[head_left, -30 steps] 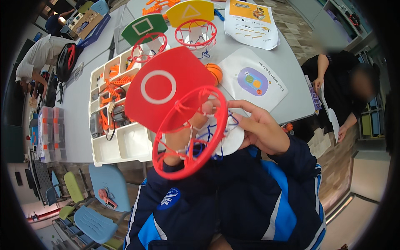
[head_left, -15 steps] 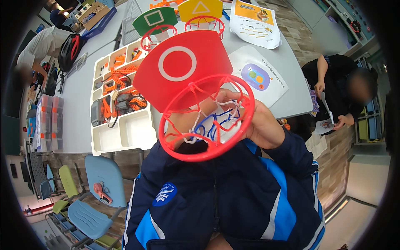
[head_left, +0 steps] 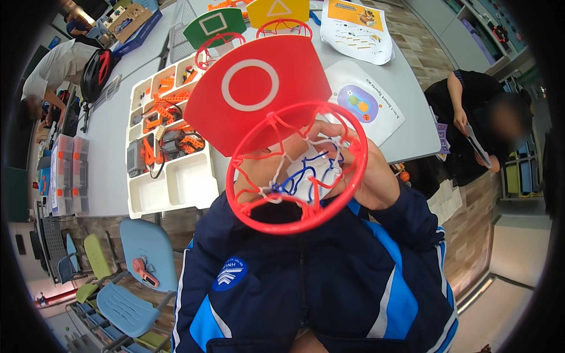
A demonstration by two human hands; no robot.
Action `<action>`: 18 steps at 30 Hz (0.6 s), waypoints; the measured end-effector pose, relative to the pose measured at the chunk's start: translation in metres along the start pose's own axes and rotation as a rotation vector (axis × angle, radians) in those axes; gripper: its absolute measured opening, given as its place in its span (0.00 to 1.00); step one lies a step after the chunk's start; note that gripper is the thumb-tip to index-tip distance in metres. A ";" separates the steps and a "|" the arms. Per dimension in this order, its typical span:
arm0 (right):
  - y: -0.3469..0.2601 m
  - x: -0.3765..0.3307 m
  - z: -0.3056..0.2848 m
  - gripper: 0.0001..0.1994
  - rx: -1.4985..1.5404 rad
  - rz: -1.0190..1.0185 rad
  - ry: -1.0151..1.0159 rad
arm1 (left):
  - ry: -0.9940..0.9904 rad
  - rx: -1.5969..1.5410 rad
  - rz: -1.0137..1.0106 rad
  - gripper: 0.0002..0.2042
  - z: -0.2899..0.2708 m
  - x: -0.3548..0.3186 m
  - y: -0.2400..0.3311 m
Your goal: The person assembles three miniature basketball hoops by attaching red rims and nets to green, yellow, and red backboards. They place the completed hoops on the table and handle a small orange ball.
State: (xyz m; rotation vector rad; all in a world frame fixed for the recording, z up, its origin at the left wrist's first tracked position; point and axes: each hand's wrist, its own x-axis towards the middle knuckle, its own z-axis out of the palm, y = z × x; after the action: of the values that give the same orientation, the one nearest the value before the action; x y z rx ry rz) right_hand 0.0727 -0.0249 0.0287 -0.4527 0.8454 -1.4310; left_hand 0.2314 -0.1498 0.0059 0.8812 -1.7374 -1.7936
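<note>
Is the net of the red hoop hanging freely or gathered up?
Gathered up. Inside the red hoop the net is bunched in a clump, and the right hand and left hand hold it there.

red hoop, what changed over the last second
The red hoop with its backboard came up nearer the camera and toward the middle of the view, now hiding more of the table. Both hands, left hand and right hand, kept hold at the net. The parts tray and paper sheets stayed put.

Two white printed sheets [head_left: 356, 23] [head_left: 368, 106] lie on the grey table [head_left: 112, 147].
</note>
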 end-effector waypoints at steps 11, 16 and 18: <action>0.011 0.004 -0.009 0.21 0.095 0.012 0.005 | -0.160 -0.197 -0.143 0.16 -0.006 0.005 -0.002; 0.014 0.001 -0.021 0.21 0.018 0.019 -0.014 | -0.269 -0.370 -0.284 0.18 -0.003 0.010 0.003; 0.015 -0.004 -0.024 0.22 0.068 -0.013 0.018 | -0.210 -0.057 -0.098 0.19 0.004 0.010 0.003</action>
State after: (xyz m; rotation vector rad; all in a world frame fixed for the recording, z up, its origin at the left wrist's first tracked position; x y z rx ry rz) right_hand 0.0657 -0.0143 0.0031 -0.3953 0.8067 -1.4735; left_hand 0.2218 -0.1545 0.0077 0.7907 -1.7864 -2.0532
